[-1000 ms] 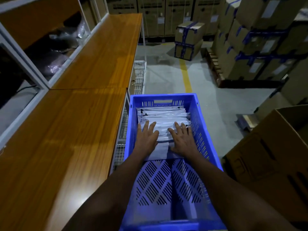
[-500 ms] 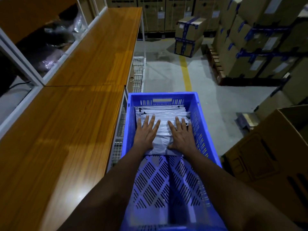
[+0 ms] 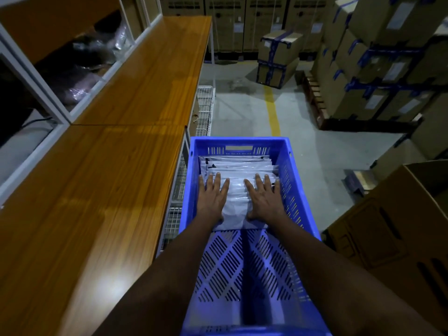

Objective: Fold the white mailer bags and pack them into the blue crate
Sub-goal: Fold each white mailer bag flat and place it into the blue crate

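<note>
Fingers (image 3: 217, 183) straight, left hand (image 3: 211, 202), right hand (image 3: 265, 202) pressing mailer bags (image 3: 237, 202) (lower edges hidden)

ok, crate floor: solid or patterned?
Patterned: the blue crate has a floor of diagonal slots in diamond shapes; head view.

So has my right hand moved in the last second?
Yes, slightly: the right hand has slid forward over the mailer bags, toward the far wall of the blue crate.

Folded white mailer bags (image 3: 238, 166) stacked upright (nearest one flat) at the far end of blue crate (image 3: 294, 187).
</note>
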The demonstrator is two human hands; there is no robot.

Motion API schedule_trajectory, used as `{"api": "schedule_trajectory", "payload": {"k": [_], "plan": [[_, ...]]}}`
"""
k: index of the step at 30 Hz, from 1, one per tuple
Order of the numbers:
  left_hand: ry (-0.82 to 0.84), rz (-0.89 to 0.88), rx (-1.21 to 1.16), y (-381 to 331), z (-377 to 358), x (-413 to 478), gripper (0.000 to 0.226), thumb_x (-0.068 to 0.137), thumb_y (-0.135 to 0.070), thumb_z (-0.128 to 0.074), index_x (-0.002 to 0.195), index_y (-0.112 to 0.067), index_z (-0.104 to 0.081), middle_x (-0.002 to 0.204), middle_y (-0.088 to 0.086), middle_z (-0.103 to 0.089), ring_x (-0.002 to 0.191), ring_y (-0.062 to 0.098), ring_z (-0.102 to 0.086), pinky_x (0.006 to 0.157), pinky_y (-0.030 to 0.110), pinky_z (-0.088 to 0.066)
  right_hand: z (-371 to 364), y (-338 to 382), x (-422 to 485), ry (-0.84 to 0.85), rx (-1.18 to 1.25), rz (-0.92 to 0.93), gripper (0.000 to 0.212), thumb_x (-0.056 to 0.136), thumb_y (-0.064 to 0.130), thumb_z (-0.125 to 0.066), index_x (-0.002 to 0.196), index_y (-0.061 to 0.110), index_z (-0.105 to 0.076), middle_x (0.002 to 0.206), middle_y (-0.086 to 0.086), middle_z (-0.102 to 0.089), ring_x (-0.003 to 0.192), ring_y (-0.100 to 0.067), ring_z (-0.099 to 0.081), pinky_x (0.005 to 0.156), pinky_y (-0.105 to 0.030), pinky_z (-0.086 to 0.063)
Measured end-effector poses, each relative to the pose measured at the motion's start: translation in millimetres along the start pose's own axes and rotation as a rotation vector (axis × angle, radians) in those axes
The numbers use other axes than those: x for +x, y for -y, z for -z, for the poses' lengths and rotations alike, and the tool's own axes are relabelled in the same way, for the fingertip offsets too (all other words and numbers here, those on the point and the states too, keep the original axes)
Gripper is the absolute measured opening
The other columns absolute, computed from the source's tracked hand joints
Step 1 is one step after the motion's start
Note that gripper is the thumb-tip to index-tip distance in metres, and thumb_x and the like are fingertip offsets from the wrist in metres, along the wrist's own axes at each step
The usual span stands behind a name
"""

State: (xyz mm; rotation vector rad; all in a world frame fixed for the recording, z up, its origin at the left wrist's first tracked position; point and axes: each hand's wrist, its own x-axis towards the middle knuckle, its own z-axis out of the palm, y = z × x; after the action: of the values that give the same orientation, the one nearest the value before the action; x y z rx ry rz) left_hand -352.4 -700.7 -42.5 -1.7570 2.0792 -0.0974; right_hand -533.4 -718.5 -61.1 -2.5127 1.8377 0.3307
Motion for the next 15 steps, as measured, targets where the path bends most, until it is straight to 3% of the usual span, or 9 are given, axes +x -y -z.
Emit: {"api": "schedule_trajectory", "payload": {"k": [4, 7, 9, 11, 15], "plan": [[-0.110, -0.001, 0.015, 4.7, 19.1, -21.4, 0.119, 0.082, -0.052, -0.075, 0.158, -0.013, 0.008, 0.164, 0.023, 0.011, 0.151, 0.044, 0.006, 0.113, 0.068, 0.008, 15.1, 8.5, -14.9, 0.008, 0.072, -0.026, 0.112, 0.081, 0.074, -0.057, 0.159, 0.025, 0.007, 0.166, -0.015, 0.008, 0.152, -0.039, 0.004, 0.118, -0.064, -0.001], [-0.253, -0.001, -0.073, 18.0, 30.6, -45.3, 0.100, 0.088, -0.056, -0.065, 0.160, -0.014, -0.009, 0.165, 0.022, 0.002, 0.151, 0.044, 0.001, 0.112, 0.071, 0.006, 29.5, 24.7, -30.0, -0.126, 0.210, -0.031, 0.090, 0.091, 0.071, -0.039, 0.160, 0.022, -0.007, 0.166, -0.016, -0.001, 0.151, -0.040, -0.004, 0.118, -0.063, -0.008], [-0.412, 0.007, -0.173, 36.6, 31.0, -68.7, 0.086, 0.084, -0.058, -0.067, 0.153, -0.015, -0.036, 0.161, 0.023, -0.024, 0.147, 0.047, -0.021, 0.111, 0.075, -0.012, 45.9, 45.1, -42.7, -0.216, 0.293, -0.017, 0.083, 0.091, 0.070, -0.018, 0.158, 0.021, -0.019, 0.166, -0.015, -0.010, 0.151, -0.039, -0.010, 0.117, -0.061, -0.009], [-0.573, 0.011, -0.194, 58.3, 23.6, -96.1, 0.068, 0.080, -0.056, -0.070, 0.133, -0.014, -0.062, 0.143, 0.024, -0.052, 0.131, 0.049, -0.048, 0.100, 0.076, -0.034, 64.6, 71.8, -54.8, -0.272, 0.341, 0.031, 0.081, 0.091, 0.067, -0.013, 0.156, 0.022, -0.027, 0.165, -0.012, -0.016, 0.151, -0.036, -0.013, 0.117, -0.060, -0.008], [-0.808, 0.145, -0.199, 104.6, 3.4, -165.3, 0.057, 0.089, -0.048, -0.043, 0.124, -0.011, -0.068, 0.132, 0.023, -0.061, 0.120, 0.049, -0.057, 0.093, 0.072, -0.043, 94.1, 141.6, -79.7, -0.414, 0.385, 0.174, 0.071, 0.094, 0.060, -0.023, 0.143, 0.017, -0.050, 0.154, -0.015, -0.041, 0.143, -0.039, -0.035, 0.113, -0.062, -0.022]]}}
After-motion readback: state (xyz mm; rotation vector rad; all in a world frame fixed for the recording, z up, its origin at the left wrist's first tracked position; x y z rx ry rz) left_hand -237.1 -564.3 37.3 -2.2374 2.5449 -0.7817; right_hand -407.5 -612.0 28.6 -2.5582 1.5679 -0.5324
